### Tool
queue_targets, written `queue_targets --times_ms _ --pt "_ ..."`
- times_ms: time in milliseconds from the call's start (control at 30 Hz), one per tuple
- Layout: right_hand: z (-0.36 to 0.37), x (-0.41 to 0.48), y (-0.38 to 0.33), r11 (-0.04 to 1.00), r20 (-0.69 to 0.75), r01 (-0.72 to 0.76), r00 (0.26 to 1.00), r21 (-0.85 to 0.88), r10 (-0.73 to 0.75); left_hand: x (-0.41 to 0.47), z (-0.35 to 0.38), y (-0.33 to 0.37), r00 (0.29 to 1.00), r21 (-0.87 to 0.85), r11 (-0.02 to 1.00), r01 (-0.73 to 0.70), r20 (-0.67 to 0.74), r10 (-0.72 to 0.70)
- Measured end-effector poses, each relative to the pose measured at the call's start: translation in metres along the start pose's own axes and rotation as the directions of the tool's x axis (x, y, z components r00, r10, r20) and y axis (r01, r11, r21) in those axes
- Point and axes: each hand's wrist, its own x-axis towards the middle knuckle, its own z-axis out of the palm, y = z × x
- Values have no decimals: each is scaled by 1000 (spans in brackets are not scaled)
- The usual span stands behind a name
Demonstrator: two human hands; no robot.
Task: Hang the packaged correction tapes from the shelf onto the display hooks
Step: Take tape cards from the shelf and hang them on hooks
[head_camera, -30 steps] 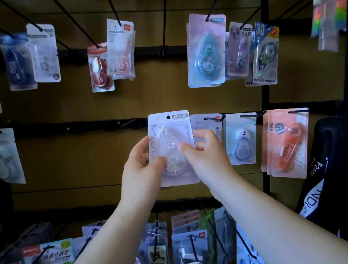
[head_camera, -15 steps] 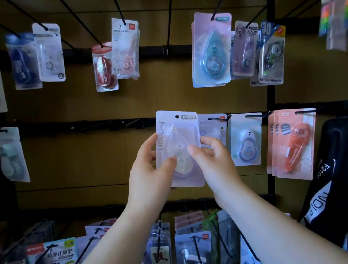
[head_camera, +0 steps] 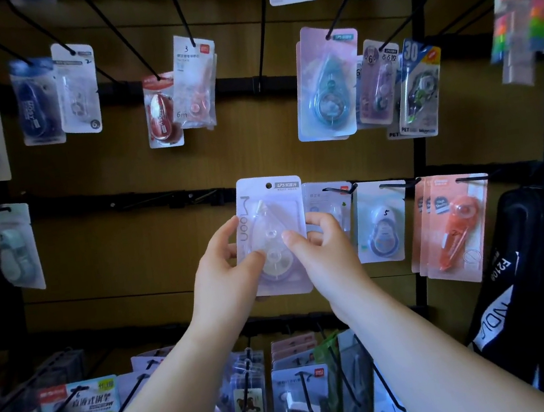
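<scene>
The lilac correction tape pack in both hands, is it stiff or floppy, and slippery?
Probably stiff: the top of the lilac correction tape pack stands flat, unsupported above the left hand and right hand. Likely light, since fingertips alone carry it. Its clear blister looks glossy, so possibly slippery.

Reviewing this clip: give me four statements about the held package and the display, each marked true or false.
1. The left hand and the right hand both hold the pale lilac correction tape package. True.
2. A hook runs through its hang hole. False: the hole shows empty, with no hook through it.
3. The orange packages hang left of the held one. False: they hang to its right.
4. A package marked 30 hangs in the upper row. True.
</scene>
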Motion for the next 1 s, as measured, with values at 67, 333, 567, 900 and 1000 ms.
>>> queue_targets --times_ms 67,333,567,900,1000 --pt "-1 1 1 1000 7 6 1000 -10 -6 -1 0 -1 1000 -6 1000 9 9 -9" --pt "-3 1 5 998 -14 12 1000 -62 -13 0 5 -7 999 -42 999 -14 44 16" --pt "-6 5 8 999 -77 39 996 -6 -39 3 12 -4 995 -36 996 -85 50 86" --pt "-8 3 16 1000 -41 25 999 10 -24 -1 12 -13 996 -40 996 -79 46 81" --pt "-7 5 14 1000 -26 14 1000 -1 -14 1 11 -14 997 -32 997 -67 47 68"
